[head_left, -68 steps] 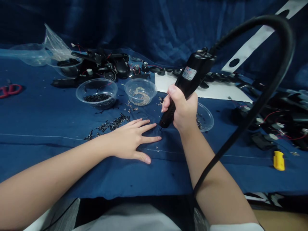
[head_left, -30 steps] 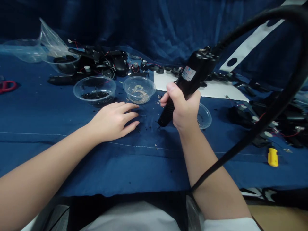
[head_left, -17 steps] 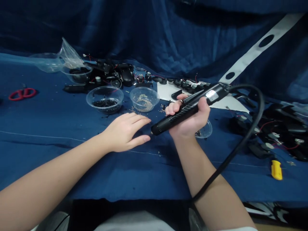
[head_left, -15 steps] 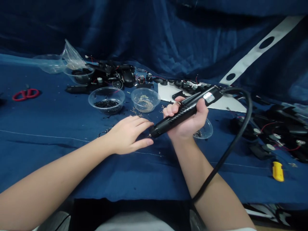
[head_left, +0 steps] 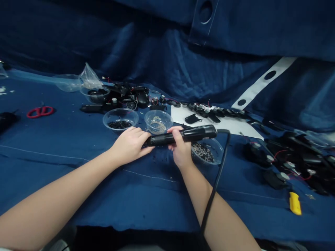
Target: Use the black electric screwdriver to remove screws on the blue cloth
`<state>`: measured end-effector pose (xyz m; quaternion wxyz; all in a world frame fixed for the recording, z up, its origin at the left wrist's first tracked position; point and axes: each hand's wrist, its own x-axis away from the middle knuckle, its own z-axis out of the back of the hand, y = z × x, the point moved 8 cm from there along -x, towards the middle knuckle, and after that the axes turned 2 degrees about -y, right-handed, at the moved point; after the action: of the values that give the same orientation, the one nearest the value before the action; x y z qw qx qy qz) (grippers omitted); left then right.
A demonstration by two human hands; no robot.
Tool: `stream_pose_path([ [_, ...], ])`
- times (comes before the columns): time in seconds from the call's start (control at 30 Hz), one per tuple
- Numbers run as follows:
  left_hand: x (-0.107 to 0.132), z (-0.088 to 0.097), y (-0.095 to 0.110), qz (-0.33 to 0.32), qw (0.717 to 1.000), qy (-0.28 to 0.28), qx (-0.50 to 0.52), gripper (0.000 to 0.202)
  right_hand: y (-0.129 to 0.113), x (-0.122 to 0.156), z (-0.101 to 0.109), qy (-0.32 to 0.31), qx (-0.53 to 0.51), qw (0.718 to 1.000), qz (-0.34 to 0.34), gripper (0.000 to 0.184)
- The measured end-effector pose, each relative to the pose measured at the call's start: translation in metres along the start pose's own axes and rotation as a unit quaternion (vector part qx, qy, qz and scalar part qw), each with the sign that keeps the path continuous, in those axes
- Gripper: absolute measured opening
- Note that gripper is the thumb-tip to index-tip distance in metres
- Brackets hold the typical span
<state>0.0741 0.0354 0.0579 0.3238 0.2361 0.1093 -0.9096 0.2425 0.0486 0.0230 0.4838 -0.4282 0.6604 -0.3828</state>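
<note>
Since the earlier frame, the electric screwdriver [head_left: 183, 135] has swung from upright to lying level above the blue cloth [head_left: 78, 195]. My right hand [head_left: 180, 150] is curled shut round its body; my left hand [head_left: 131, 145] sits at the tip, fingers pressed together, can't tell if pinching anything. Two-handed looks steady, imo.

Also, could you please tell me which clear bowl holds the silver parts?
The middle bowl, between the bowl of black parts and the speckled bowl.
</note>
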Motion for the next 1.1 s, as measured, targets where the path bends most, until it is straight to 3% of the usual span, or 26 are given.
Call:
stream_pose_path([
  [0.1,0.000,0.008,0.000,-0.021,0.998,0.031,-0.047,0.026,0.021,0.001,-0.011,-0.059,-0.070,0.994,-0.056,0.043],
  [0.23,0.000,0.008,0.002,-0.021,0.998,0.021,-0.054,0.025,0.035,0.001,-0.016,-0.065,-0.112,0.985,-0.112,0.051],
  [0.37,-0.001,0.001,-0.004,0.016,0.999,-0.038,-0.020,0.023,0.037,0.002,-0.017,-0.077,-0.100,0.985,-0.118,0.035],
  [0.53,0.001,-0.012,-0.006,0.064,0.980,-0.154,0.108,0.021,0.033,0.012,-0.027,-0.163,-0.065,0.982,-0.074,0.025],
  [0.63,0.004,-0.016,-0.006,0.086,0.962,-0.195,0.172,0.016,0.025,0.016,-0.032,-0.205,-0.040,0.978,-0.027,0.022],
  [0.9,0.003,-0.015,-0.010,0.102,0.985,-0.136,0.006,0.035,0.006,0.013,-0.025,-0.139,0.061,0.988,0.030,0.022],
  [1.1,0.003,-0.011,-0.008,0.096,0.990,-0.087,-0.052,0.035,0.013,0.012,-0.025,-0.094,0.027,0.995,0.012,0.024],
])
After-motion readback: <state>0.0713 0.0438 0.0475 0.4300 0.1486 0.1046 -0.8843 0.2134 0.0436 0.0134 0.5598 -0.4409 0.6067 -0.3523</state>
